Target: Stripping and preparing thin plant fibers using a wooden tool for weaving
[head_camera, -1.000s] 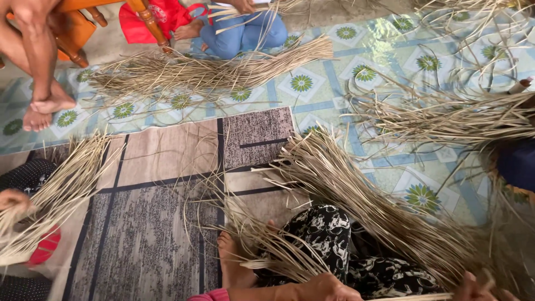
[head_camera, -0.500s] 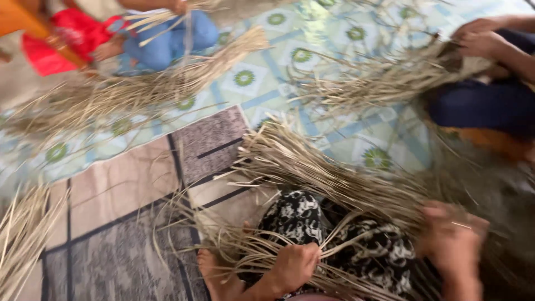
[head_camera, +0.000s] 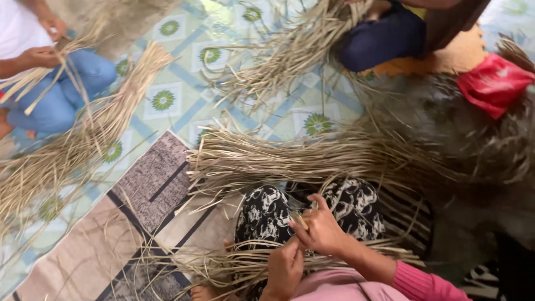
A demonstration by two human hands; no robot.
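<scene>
Head view, looking down at the lap: both hands meet over the patterned black-and-white trousers (head_camera: 267, 212); right hand (head_camera: 322, 229) pinched shut on the end of a thin dry strip (head_camera: 299, 219), pale tan, held just above the knee; left hand (head_camera: 285, 266) clenched around a loose bundle of strips (head_camera: 234, 262) that runs across the lap and out to the left over the brown striped rug (head_camera: 150, 184); the two hands touch or nearly touch.

A larger sheaf of strips (head_camera: 290, 159) lies fanned just beyond the knees, half on the rug, half on the floral floor mat (head_camera: 167, 95); more heaps at left and top.

Other people nearby: one in blue trousers (head_camera: 67, 83) at upper left, hands gripping strips; another in dark clothing (head_camera: 384, 36) at top; red cloth (head_camera: 493, 83) at right.

Risks, as judged: the pinched strip looks brittle, so a sharp bend could snap or split it; the left-hand bundle is loose, so strands may slip out and tangle with the heap on the rug; strip edges could cut fingers if drawn fast.
</scene>
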